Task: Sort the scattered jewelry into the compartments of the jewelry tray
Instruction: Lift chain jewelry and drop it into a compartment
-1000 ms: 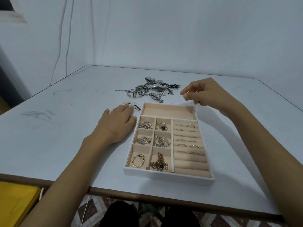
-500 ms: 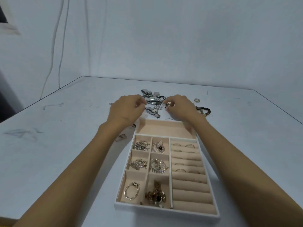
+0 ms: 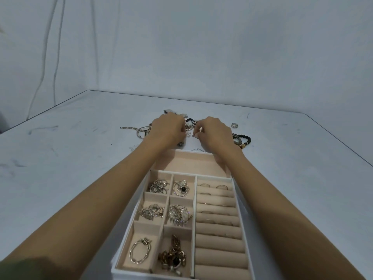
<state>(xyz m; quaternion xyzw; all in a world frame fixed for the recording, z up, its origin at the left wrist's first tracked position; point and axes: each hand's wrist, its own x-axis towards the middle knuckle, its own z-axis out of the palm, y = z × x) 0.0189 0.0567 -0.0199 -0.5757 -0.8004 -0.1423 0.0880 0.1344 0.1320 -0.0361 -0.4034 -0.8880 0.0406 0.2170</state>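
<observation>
Jewelry pile (image 3: 144,131) lies at upper centre of the frame, just beyond the jewelry tray (image 3: 131,274) on the counter (image 3: 70,158). Fingers of the right hand (image 3: 215,131) pinch a small metal piece (image 3: 199,130); those of the left hand (image 3: 168,130) curl over the pile, grasp not clear.

White table (image 3: 76,158), jewelry tray (image 3: 121,268), scattered jewelry (image 3: 241,139) beyond it

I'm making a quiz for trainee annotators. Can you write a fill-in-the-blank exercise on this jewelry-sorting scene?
1. The right hand pinches a small metal piece beyond the ___ end of the tray.
2. The beaded bracelet lies to the ___ of that hand.
3. Left of the ring rolls, the tray has ___ small compartments.
4. The large hoop lies in the near-___ compartment.

Missing words: far, right, six, left.
</observation>
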